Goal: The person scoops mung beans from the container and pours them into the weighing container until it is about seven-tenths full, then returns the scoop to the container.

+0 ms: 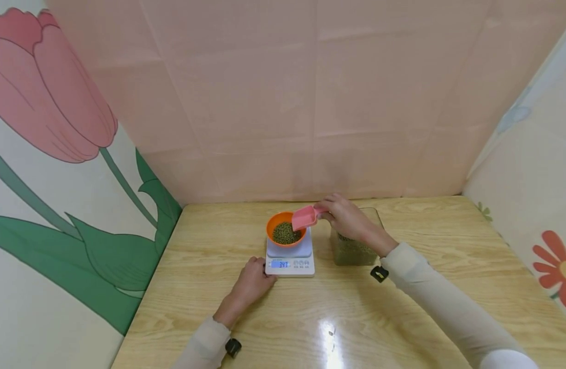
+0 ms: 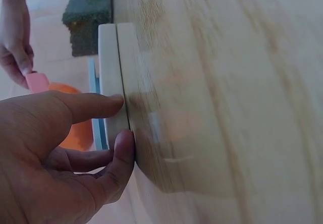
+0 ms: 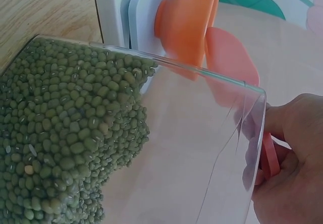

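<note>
Before you, an orange bowl (image 1: pixel 271 227) is sitting on a white kitchen scale (image 1: pixel 289 251), holding a heap of green beans (image 1: pixel 286 233). Right of the scale and well apart from the bowl, a clear container (image 1: pixel 353 257) is standing on the worktop (image 1: pixel 204 251), with more green beans (image 3: pixel 55 128) piling up against its wall. The pink scoop (image 1: pixel 304 218) is tilting over the bowl's right rim, lying just left of your right hand and well beyond your left. Your right hand (image 1: pixel 344 216) is pinching the scoop's handle between thumb and curled fingers, reaching across above the container. Your left hand (image 1: pixel 254 281) is gripping the scale's near left corner, thumb and bent fingers pressing its edges.
</note>
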Demonstrator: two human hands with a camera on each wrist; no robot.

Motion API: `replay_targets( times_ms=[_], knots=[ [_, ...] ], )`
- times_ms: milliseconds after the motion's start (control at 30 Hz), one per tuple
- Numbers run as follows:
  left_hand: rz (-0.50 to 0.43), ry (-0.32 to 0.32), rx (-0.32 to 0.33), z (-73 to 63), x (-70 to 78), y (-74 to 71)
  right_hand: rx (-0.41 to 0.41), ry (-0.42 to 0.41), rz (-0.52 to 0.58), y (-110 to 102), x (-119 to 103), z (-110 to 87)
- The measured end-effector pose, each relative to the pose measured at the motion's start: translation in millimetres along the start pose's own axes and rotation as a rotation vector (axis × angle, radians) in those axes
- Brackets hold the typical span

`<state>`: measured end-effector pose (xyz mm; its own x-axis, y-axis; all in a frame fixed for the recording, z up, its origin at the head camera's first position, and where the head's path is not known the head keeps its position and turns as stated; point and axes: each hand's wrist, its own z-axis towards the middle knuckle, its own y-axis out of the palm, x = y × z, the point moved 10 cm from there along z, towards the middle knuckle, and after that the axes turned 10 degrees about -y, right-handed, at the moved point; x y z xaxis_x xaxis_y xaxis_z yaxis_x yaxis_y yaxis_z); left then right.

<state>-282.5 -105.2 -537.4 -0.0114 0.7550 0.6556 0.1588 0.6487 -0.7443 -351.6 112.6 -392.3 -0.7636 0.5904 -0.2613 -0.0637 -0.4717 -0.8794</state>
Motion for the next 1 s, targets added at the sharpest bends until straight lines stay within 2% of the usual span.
replay_targets(
  times_ms=[367,1000],
  knots=[
    [-0.004,-0.003,-0.014,0.2,-2.2,0.5,0.001,-0.002,-0.012,0.6,-0.8,-1.3],
    [-0.004,-0.009,-0.038,1.1,-4.8,3.2,0.033,0.021,-0.032,-18.9,-2.6,-10.6]
  ],
)
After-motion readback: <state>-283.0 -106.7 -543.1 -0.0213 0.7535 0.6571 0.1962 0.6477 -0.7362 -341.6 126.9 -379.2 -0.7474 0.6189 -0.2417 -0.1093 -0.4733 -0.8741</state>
